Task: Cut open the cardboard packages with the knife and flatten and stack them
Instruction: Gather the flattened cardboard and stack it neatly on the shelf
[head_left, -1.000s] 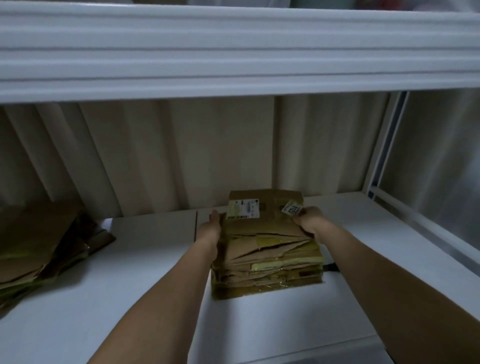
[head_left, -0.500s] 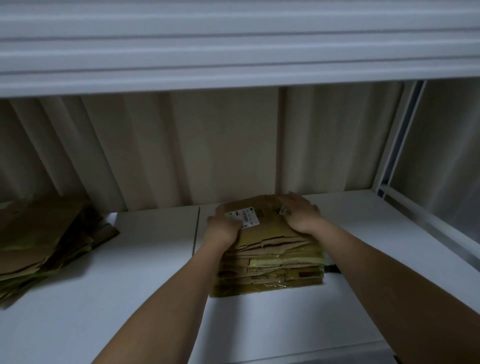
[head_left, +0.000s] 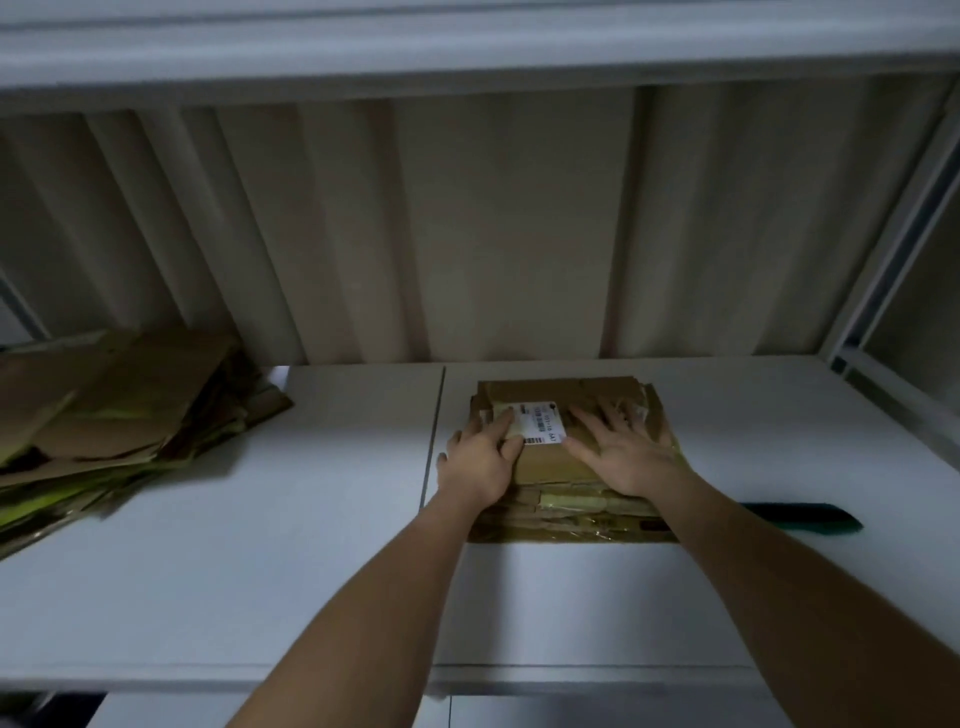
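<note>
Pale curtain folds (head_left: 467, 223) hang behind a white surface (head_left: 234, 545), with a white shelf edge (head_left: 467, 47) running across the top of my view. From my seat at the feed the light is dim and the picture a little soft.

Far left on the surface lies a loose, untidy heap of flattened cardboard (head_left: 109, 410), brown with yellow-green tape showing along its edges; it spreads toward the left border and sits well apart from everything else. A thin seam (head_left: 434, 431) in the surface runs front to back just left of the hands.

Centre right is the stack of flattened packages (head_left: 561, 499), lying flat and fairly square, with tape strips visible along its near edge. A white shipping label (head_left: 540, 426) sits on the top piece.

My left hand (head_left: 480, 462) rests palm down on the stack's left side, fingers straight and reaching onto the label's left end. My right hand (head_left: 623, 447) lies flat on the top piece just right of the label, fingers spread wide and pressing down. Neither hand curls round anything. Both forearms reach in from the bottom of the frame.

Right of the stack, partly hidden behind my right forearm, a dark green knife (head_left: 810, 517) lies on the surface, pointing right. At the far right stands a white frame post (head_left: 893, 249).
</note>
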